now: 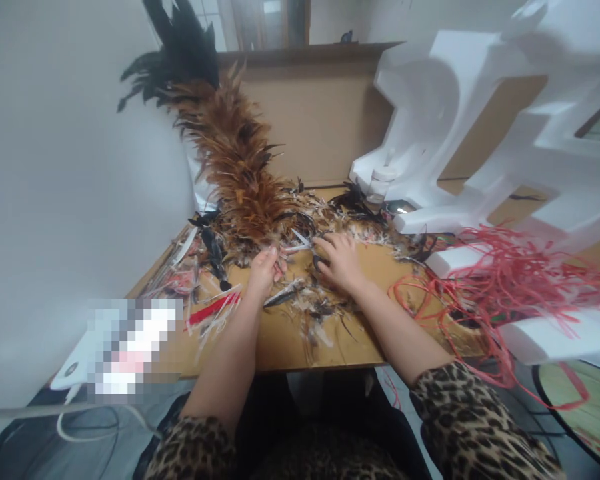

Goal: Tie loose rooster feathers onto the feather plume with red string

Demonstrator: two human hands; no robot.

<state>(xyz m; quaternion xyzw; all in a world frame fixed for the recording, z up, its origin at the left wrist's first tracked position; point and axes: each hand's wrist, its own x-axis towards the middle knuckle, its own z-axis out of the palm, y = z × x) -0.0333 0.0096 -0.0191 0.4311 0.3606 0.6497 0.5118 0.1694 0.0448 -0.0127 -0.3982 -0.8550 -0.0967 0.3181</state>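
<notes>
A tall feather duster [235, 147], brown along its body with black plumes at the far end, leans up and away across the table. At its near end my left hand [266, 270] is closed, fingers pinched around what looks like its bound stem; the exact grip is partly hidden. Just to the right, my right hand [339, 259] holds scissors [303, 243] with black handles. Their blades are spread and point left, close to my left fingertips. Loose feather scraps [313, 303] lie on the wooden table beneath both hands.
White foam packing pieces [420, 127] stand at the right, with a tangle of red strips [510, 273] over them. A clear jar [380, 185] is at the back. Cardboard [315, 120] rises behind the table. A white power strip [87, 340] lies at the left, partly pixelated.
</notes>
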